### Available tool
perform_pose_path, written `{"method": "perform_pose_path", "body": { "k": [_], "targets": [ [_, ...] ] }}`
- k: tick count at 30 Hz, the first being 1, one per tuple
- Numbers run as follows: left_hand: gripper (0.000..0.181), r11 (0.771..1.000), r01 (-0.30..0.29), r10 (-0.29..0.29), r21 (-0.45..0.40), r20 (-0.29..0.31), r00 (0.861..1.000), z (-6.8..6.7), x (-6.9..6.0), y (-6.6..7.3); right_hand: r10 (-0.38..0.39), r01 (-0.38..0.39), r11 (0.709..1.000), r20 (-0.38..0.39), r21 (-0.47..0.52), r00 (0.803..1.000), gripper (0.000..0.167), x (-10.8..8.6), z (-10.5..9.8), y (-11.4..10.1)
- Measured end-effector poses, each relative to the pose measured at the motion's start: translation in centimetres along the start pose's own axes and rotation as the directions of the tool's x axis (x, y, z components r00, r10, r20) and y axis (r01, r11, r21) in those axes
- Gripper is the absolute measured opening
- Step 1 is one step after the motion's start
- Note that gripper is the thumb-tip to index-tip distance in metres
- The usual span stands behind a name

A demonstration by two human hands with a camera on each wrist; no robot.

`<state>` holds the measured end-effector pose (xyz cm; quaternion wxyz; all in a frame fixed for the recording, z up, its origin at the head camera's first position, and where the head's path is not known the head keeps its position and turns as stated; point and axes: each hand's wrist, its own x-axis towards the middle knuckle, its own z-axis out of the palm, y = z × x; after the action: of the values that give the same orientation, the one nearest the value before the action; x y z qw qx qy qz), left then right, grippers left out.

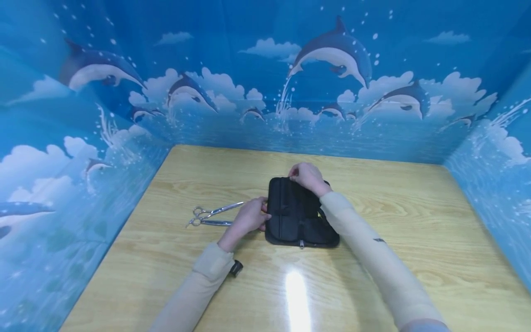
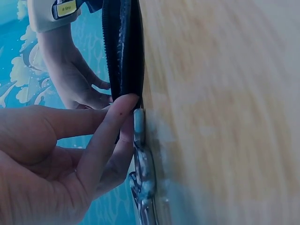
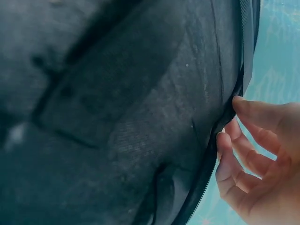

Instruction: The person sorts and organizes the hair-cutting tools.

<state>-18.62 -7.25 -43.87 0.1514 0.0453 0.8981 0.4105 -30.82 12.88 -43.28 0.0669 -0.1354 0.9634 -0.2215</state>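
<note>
Case (image 1: 292,228) lies mid-frame, its opening apparently done, its zip not closed; the left hand (image 1: 250,215) pinches its left edge, the right hand (image 1: 308,176) its top edge. Silver scissors (image 1: 226,208) remain outside, left of centre on the bench (image 1: 415,207).

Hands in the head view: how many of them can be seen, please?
2: the left hand at the left edge of the black case, and the right hand at its far edge.
</note>
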Motion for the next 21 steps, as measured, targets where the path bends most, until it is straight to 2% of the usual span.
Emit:
{"method": "perform_pose_path", "body": {
  "k": [3,12,21],
  "targets": [
    [0.062,1.0,-0.011,0.011,0.012,-0.001,1.0,0.01,-0.04,-0.06,0.016,-0.016,1.0,-0.009,0.002,1.0,0.011,0.32,0.09,0.03],
    [0.063,1.0,-0.001,0.001,0.005,-0.001,1.0,-0.07,-0.13,0.16,-0.007,0.009,0.993,-0.022,0.117,1.0,0.012,0.24,0.01,0.39],
    [0.062,1.0,0.012,-0.012,0.019,0.003,1.0,-0.05,-0.02,0.17,-0.033,0.034,0.993,-0.008,0.115,0.999,0.017,0.02,0.22,0.35]
  ]
}}
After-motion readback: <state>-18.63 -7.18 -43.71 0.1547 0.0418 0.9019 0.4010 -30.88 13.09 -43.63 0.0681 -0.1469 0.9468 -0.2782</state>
